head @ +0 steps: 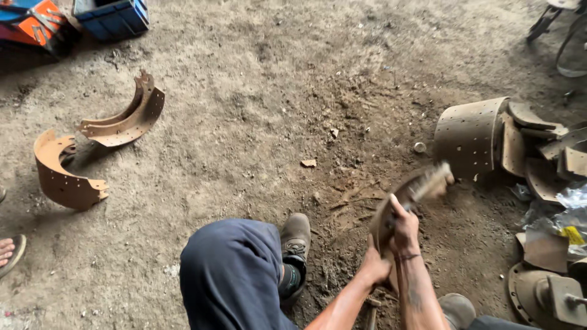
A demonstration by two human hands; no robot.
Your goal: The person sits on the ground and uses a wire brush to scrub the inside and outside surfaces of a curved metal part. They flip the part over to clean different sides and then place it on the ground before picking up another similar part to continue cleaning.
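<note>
The person sat low over a dirt floor (263,91). The left hand (374,266) was wrapped around the lower edge of a curved brake shoe (384,220) and held it up on its end, just in front of the person's shoe (296,239). The right hand (405,227) was closed tight around the handle of a brush (431,181). The brush was blurred and sat against the top of the brake shoe. Both arms reached out from the bottom of the picture, and a knee in dark blue cloth (231,275) was to the left of them.

Two more rusty shoes lay well apart on the left side of the floor. One (125,116) lay on its side, and the other (61,174) stood on its edge nearer the picture's left border. On the right was a pile of curved metal parts (489,137), with a crumpled clear bag (565,211) just beside it. A round metal part (544,296) lay in the bottom right corner. A blue crate (113,15) and an orange box (33,21) stood at the top left. Another person's toes in a sandal (9,250) showed at the left edge.
</note>
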